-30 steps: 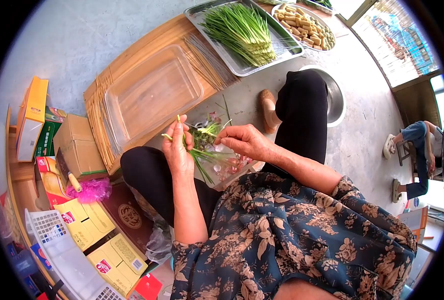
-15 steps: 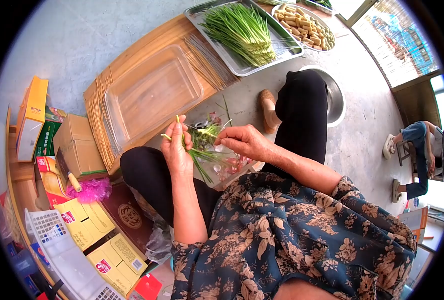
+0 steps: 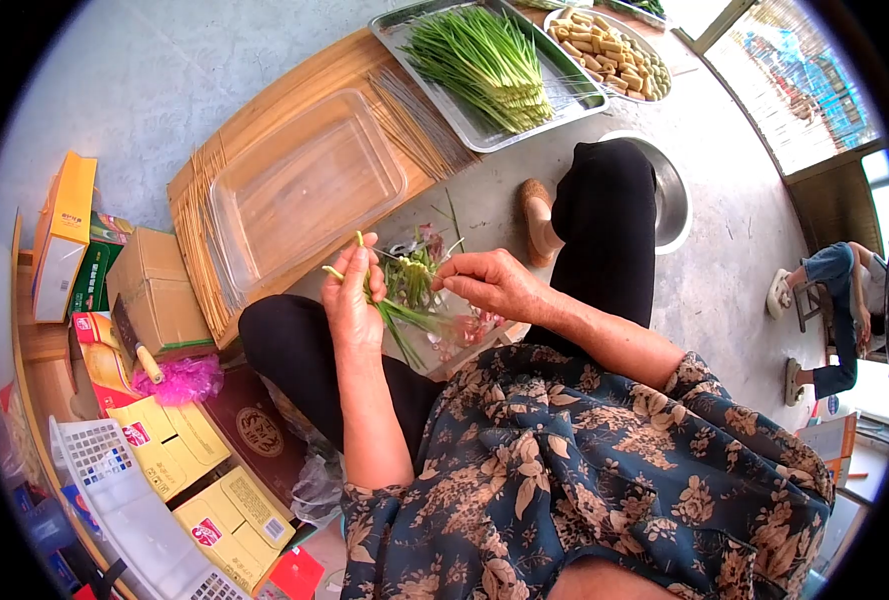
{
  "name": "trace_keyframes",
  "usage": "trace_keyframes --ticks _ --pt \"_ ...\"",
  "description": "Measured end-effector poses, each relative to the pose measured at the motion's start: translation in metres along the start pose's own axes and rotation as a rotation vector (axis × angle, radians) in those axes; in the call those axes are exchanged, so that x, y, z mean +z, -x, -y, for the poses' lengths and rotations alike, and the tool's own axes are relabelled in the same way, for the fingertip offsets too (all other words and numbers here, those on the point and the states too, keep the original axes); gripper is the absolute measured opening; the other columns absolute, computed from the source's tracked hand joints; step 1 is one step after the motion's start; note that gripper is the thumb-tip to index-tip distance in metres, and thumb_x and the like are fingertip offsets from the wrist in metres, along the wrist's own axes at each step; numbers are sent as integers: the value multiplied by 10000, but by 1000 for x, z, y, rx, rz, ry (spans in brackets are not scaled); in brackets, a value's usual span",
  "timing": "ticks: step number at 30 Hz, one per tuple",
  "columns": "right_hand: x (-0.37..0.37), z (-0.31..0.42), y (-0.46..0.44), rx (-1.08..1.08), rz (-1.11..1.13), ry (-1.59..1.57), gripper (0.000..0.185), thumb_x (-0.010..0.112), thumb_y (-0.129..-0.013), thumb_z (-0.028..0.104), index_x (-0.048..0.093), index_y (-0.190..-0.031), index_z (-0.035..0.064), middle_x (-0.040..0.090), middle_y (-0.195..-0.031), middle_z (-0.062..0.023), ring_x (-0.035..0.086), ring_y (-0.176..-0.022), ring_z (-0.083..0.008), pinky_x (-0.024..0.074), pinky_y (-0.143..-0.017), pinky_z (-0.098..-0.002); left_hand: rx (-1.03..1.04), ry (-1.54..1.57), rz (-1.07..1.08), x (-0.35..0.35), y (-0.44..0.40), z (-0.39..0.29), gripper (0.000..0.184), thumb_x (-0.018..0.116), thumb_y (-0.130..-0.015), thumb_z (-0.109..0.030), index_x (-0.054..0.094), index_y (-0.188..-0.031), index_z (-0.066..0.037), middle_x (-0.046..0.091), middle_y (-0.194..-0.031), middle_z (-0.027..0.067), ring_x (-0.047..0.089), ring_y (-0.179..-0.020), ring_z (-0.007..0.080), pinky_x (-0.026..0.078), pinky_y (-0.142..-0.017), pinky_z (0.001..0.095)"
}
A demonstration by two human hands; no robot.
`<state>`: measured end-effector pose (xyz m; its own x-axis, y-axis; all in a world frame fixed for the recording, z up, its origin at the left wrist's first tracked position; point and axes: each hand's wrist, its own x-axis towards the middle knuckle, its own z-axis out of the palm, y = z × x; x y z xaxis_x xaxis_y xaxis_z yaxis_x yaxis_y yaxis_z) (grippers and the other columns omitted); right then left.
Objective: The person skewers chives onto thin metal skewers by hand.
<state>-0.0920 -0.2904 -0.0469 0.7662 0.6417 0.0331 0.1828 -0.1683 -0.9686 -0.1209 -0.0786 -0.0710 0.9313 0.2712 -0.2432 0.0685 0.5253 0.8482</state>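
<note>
My left hand (image 3: 353, 305) is closed around a few green garlic chives (image 3: 400, 318). Their pale ends poke up past the thumb and fingers, and the leaves trail down to the right. Opposite it, my right hand (image 3: 490, 285) is pinched on a thin skewer (image 3: 390, 254) that points toward the left fingers. Folded chives (image 3: 418, 272) are bunched on the skewer just by the right fingertips, their cut ends upward. The pinched end of the skewer is hidden by the fingers.
A wooden board (image 3: 295, 80) carries a clear plastic tray (image 3: 310, 190) and loose skewers (image 3: 405, 125). Beyond are a metal tray (image 3: 390, 35) of chives and a bowl (image 3: 655, 95) of rolled food pieces. Boxes (image 3: 170, 290) stand left; a metal basin (image 3: 677, 200) and a seated person (image 3: 835, 300) are right.
The chives on the skewer have turned, so they now hang down with cut ends on top. Both hands have barely shifted and keep their grips.
</note>
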Motion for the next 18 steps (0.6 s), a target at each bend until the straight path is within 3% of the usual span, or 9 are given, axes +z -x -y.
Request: trace_keyframes --ticks 10,18 --pt "1 -5 0 -29 -8 31 169 562 -919 165 658 -964 33 675 -787 -96 631 -693 -172 492 -651 -314 -8 2 9 -3 0 1 273 623 -901 -150 618 -1122 9 548 -809 -3 446 -560 62 313 -482 198" --pt "0 1 -1 12 2 30 165 557 -917 156 658 -959 33 650 -738 -86 590 -652 -154 477 -626 -313 -39 -43 44 -2 1 2 262 628 -897 -145 632 -1113 4 552 -785 -19 445 -554 63 309 -479 202"
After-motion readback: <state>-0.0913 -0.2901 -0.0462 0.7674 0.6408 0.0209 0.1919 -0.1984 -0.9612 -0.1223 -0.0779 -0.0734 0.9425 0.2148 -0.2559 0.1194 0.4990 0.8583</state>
